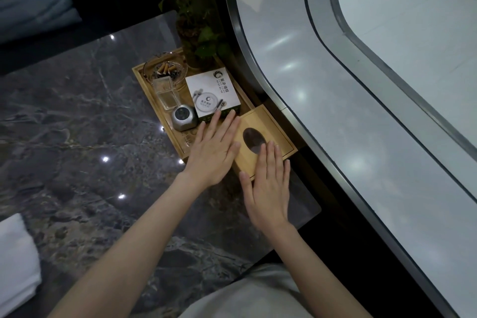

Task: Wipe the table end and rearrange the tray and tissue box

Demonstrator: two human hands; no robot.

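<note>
Hands lie flat and open, left hand (pixel 215 148) and right hand (pixel 268 184) bracketing a rigid, probably light wooden tissue box (pixel 268 134) beside the tray (pixel 144 80) at the table end; best pushed by its sides.

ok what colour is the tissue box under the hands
The tissue box is light bamboo-tan wood with a dark oval opening on top, shown in the head view.

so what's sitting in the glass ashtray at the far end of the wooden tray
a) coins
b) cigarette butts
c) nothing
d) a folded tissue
b: the glass ashtray at the far end of the wooden tray holds several tan cigarette butts and dark ash, just beyond the clear box.
</note>
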